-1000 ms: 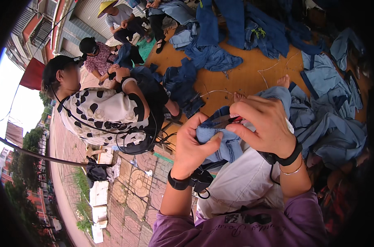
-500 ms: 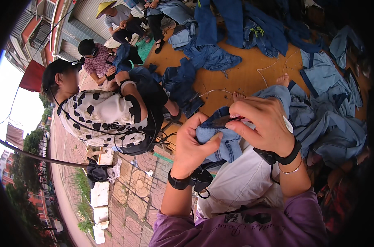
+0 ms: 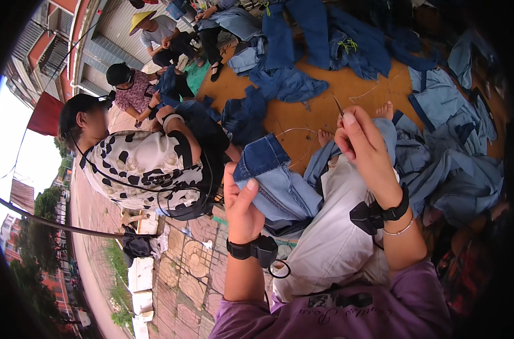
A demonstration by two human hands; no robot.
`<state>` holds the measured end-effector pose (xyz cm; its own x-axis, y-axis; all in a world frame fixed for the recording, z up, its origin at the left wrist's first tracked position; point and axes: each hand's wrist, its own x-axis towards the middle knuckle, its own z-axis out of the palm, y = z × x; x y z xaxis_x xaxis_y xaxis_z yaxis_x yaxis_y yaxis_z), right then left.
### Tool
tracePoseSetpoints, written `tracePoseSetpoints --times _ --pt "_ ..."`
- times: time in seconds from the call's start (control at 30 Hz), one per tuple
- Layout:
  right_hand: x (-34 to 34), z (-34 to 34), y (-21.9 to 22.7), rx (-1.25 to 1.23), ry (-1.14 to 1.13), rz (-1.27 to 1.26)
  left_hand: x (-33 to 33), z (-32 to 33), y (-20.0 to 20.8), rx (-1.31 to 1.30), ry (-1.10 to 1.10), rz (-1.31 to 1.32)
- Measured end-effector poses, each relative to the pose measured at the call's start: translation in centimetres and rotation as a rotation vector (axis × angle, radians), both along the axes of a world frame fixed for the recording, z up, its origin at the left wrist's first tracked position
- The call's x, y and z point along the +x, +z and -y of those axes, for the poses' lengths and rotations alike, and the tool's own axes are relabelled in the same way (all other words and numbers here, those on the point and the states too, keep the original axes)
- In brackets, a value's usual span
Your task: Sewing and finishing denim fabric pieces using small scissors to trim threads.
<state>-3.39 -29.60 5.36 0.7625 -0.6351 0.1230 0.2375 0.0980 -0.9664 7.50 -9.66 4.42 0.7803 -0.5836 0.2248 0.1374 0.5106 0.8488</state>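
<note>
My left hand [image 3: 243, 206] is closed on the end of a denim garment piece [image 3: 279, 192], thumb on top. The cloth is light blue with a dark blue band at its end, and it drapes across my lap toward the right. My right hand [image 3: 361, 138] is raised apart from the cloth, to its right. It pinches a thin, pointed metal tool [image 3: 338, 104] with the tip up. My fingers hide the rest of the tool, so its exact kind does not show.
Dark blue denim [image 3: 291, 82] lies on the orange-brown board [image 3: 341, 116] ahead. Light blue denim [image 3: 437, 152] is heaped at right. A person in a spotted shirt [image 3: 146, 164] sits close on my left, with other seated people [image 3: 135, 93] beyond. White boxes [image 3: 141, 274] stand on the paving.
Both hands were together at the denim edge. My right hand has moved up and away with the pointed tool; my left hand has shifted left, and the dark blue band now lies spread out.
</note>
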Motion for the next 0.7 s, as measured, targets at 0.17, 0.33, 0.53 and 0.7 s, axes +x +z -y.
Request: tracePoseSetpoints --times 0.17,0.33,0.53,0.7 --pt "0.4 -1.3 -0.3 0.064 0.238 0.097 0.7 -1.3 -1.7 -0.077 -0.037 -0.203" --pt "1.0 -4.0 -0.8 -0.03 0.526 -0.03 1.1 -0.9 -2.7 -0.583 -0.301 -0.553" --pt "0.9 -7.0 -1.8 -0.04 0.404 -0.044 2.3 0.1 -3.0 -0.658 -0.198 -0.097" --pt "0.0 -8.3 -2.8 -0.245 0.359 0.091 2.6 -1.1 -3.5 -0.382 0.086 -0.028"
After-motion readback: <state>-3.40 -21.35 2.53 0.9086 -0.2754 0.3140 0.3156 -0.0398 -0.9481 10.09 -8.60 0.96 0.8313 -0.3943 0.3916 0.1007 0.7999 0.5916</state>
